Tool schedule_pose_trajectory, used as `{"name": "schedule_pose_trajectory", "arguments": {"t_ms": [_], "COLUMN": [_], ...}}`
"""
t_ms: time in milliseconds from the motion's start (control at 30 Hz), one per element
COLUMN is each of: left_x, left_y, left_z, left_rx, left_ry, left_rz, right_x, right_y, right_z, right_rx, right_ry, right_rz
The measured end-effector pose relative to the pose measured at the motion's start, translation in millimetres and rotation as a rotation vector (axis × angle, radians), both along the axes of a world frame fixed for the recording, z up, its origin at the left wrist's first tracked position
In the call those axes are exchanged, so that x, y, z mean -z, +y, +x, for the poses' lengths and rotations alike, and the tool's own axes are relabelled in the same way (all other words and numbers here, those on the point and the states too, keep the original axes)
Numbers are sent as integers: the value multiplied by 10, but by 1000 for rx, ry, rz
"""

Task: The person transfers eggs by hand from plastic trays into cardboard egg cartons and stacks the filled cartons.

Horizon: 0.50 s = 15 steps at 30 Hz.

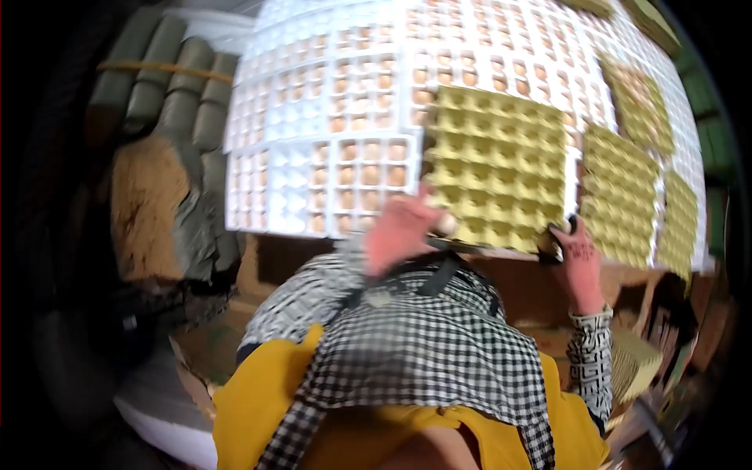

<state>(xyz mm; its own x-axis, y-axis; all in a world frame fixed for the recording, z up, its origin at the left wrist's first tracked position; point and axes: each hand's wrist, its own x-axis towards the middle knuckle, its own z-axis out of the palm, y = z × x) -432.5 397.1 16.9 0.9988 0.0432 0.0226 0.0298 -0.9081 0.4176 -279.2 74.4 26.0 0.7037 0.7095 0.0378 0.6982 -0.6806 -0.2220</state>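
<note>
A yellow egg tray (501, 168) with empty cups lies over the white trays near the front edge. My left hand (399, 231), in a pink glove and blurred, is closed around a light brown egg (445, 225) beside the tray's lower left corner. At the lower right corner my right hand (576, 254), gloved in pink with dark fingertips, has its fingers closed on the tray's edge. White trays with brown eggs (372, 174) lie to the left of the yellow tray and beyond it.
More yellow trays (623, 196) lie at the right, one holding eggs (638, 98). Grey-green wrapped bundles (180, 78) and a torn package (149, 207) stand at the left. A stack of trays (633, 364) sits below the table at the right.
</note>
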Motion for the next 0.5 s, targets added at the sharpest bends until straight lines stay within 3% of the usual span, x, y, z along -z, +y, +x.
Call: {"name": "schedule_pose_trajectory", "arguments": {"t_ms": [67,133,200,267,300,367,400,433,467,500], "left_x": [-238,-384,-62,-345,-402,11,155,342,463,600], "left_y": [-34,32,322,894,1316,2000,2330,2546,2699,2809], "left_z": [145,110,-218,-503,-738,-1070,-1180,-1232,-1272,-1314], "left_rx": [78,45,-106,-437,-594,-866,-886,-824,-764,-684], "left_ry": [236,319,-78,41,28,-160,-119,-78,-36,34], "left_rz": [132,2,-255,-534,-462,-474,-296,-258,-220,-175], "right_x": [-305,-83,-237,-546,-831,-907,-760,-666,-593,-380], "right_y": [330,15,-121,81,444,1265,1692,2218,2784,3256], "right_z": [-53,111,179,106,-96,-318,-414,-563,-650,-763], "right_rx": [82,-5,83,363,329,131,167,115,-79,-72], "right_ry": [113,148,138,459,483,379,652,741,636,691], "right_rz": [-217,66,120,444,536,482,609,648,572,519]}}
